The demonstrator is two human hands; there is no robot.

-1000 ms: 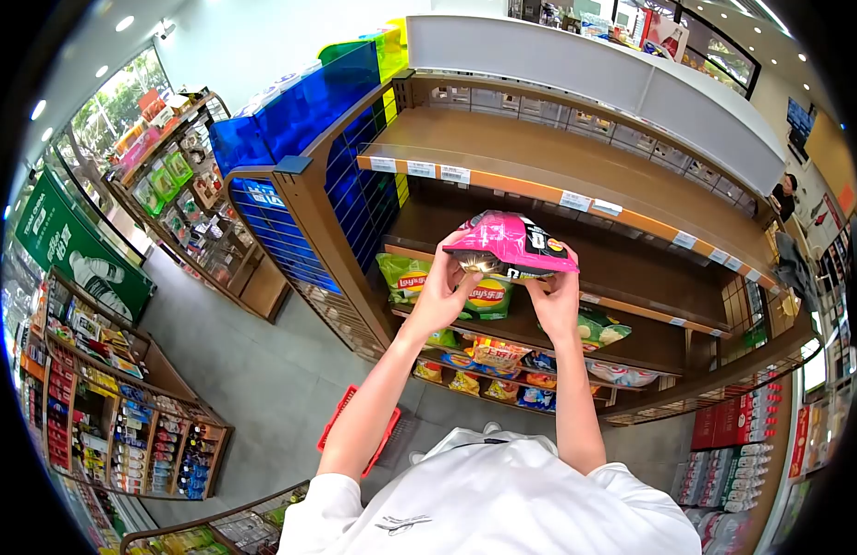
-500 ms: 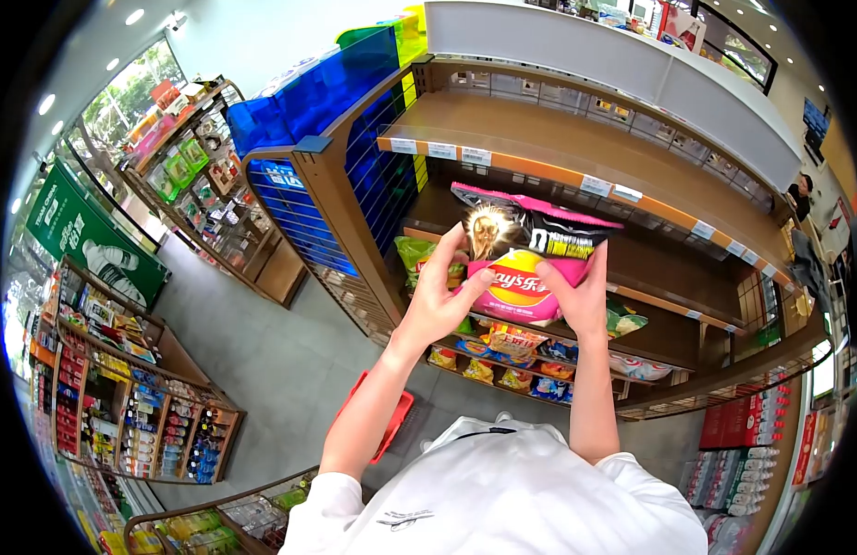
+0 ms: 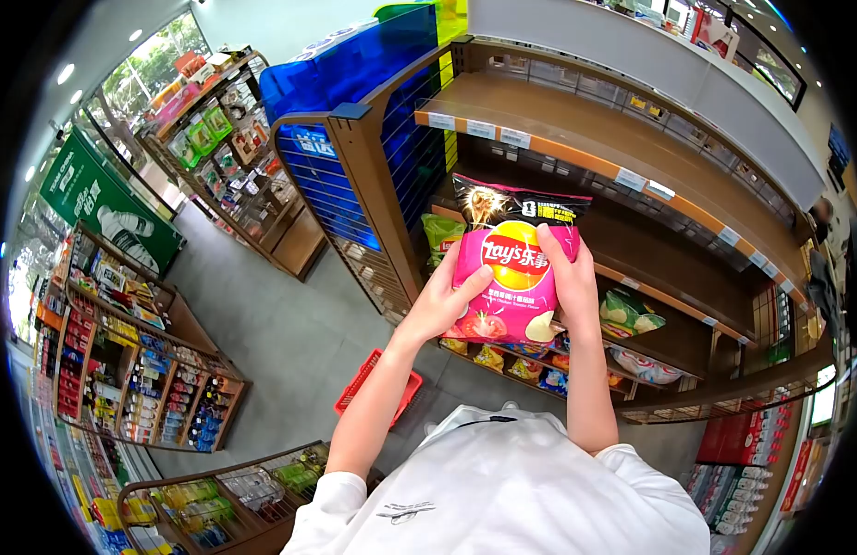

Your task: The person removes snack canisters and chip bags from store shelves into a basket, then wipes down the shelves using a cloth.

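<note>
A pink and black bag of Lay's chips (image 3: 511,301) is held up in front of the shelves, its printed front facing me. My left hand (image 3: 439,301) grips its left side, thumb on the front and the other fingers mostly hidden behind. On the right side, my right hand (image 3: 572,277) holds it the same way, thumb lying near the logo. Behind the bag stands a brown shelf unit (image 3: 539,106) with price tags along its edges. A green chip bag (image 3: 442,233) sits on it to the left of the pink one, and another green bag (image 3: 629,314) lies to the right.
A red basket (image 3: 412,393) stands on the grey floor (image 3: 289,356) below my left arm. Stocked racks (image 3: 155,370) are at the left, with a green banner (image 3: 109,208) beyond. Red cartons (image 3: 738,439) and bottles are at lower right. A partly visible person (image 3: 821,222) is at the far right.
Both hands have tipped the chip bag more upright, so its front now shows fully instead of its top edge. My view has shifted slightly, showing more of the red basket.
</note>
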